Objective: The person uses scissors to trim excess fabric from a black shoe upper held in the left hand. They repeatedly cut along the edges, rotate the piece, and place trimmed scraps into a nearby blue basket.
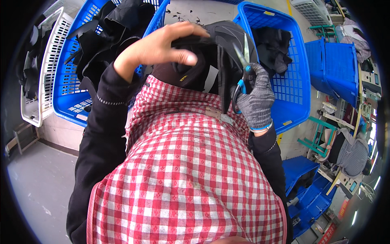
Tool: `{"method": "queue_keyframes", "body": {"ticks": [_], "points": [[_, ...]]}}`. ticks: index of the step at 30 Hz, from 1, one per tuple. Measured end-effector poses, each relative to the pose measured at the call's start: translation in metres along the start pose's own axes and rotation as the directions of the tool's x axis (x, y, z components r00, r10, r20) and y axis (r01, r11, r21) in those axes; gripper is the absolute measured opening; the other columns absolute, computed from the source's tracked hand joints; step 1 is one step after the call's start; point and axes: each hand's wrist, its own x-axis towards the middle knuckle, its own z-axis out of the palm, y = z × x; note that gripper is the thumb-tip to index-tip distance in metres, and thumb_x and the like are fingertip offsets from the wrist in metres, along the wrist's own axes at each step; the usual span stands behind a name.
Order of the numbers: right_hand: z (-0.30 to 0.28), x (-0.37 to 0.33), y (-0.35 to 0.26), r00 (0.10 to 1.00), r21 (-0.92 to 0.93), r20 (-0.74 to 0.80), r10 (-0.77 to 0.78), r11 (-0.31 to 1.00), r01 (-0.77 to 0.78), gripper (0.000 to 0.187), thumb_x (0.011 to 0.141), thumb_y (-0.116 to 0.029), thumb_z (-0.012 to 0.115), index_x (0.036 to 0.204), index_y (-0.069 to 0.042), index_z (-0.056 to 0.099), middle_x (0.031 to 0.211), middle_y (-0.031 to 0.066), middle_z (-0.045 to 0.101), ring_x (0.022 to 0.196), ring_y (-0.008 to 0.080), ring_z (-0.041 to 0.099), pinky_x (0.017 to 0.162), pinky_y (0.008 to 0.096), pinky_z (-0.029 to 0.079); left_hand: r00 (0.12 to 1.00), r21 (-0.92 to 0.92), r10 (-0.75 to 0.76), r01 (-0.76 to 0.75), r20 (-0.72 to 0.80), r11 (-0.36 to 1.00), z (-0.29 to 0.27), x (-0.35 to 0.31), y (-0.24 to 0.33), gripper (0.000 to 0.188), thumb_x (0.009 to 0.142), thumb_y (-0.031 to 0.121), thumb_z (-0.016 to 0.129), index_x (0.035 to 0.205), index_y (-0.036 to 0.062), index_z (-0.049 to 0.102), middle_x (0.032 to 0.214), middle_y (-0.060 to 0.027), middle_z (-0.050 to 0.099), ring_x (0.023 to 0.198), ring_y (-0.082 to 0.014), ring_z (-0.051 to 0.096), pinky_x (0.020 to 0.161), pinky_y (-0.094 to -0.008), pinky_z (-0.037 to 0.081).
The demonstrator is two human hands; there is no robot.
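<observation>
The black moulded fabric piece is partly hidden by the bare left hand. The handles of the blue-handled steel scissors are covered by the grey knitted-gloved right hand.

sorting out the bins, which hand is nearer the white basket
Left. The bare left hand grips the black piece beside the left blue crate, which borders the white basket. The gloved right hand, holding scissors, is far across by the right blue crate.

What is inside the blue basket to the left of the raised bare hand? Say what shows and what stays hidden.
The blue basket holds a heap of black fabric pieces. The left hand and its black sleeve cover the basket's right part, and the heap hides whatever lies beneath it.
</observation>
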Motion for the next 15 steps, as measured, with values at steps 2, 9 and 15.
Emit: {"method": "queue_keyframes", "body": {"ticks": [2,9,15], "points": [[0.006,0.001,0.008,0.968,0.198,0.049,0.245,0.948,-0.250,0.066,0.077,-0.016,0.089,0.134,-0.007,0.057,0.110,0.0120,0.070,0.095,0.0216,0.073,0.083,0.0353,0.059,0.997,0.177,0.032,-0.018,-0.077,0.984,0.005,-0.012,0.005,0.063,0.087,0.031,0.083,0.142,0.0089,0.062,0.143,-0.0149,0.061,0.135,-0.0361,0.056,0.115,-0.0444,0.045],[-0.005,0.021,0.036,0.822,0.983,0.165,0.545,-0.154,-0.095,0.034,0.104,-0.020,0.064,0.132,-0.002,0.058,0.100,0.0064,0.058,0.092,0.0150,0.060,0.077,0.0286,0.057,0.702,-0.161,-0.329,0.296,-0.631,0.942,0.023,-0.010,-0.018,0.021,0.100,0.012,0.072,0.117,-0.0005,0.072,0.093,-0.0012,0.074,0.091,-0.0054,0.065,0.084,-0.0243,0.054],[-0.011,-0.004,0.048,0.844,0.935,-0.123,0.521,0.346,-0.077,0.041,0.108,-0.014,0.057,0.146,0.000,0.050,0.110,0.0137,0.065,0.090,0.0164,0.068,0.071,0.0238,0.062,0.675,-0.433,-0.468,0.237,-0.571,0.870,0.013,-0.001,-0.031,0.027,0.096,0.021,0.077,0.110,-0.0018,0.071,0.094,-0.0071,0.074,0.090,-0.0124,0.067,0.084,-0.0280,0.054]]}}
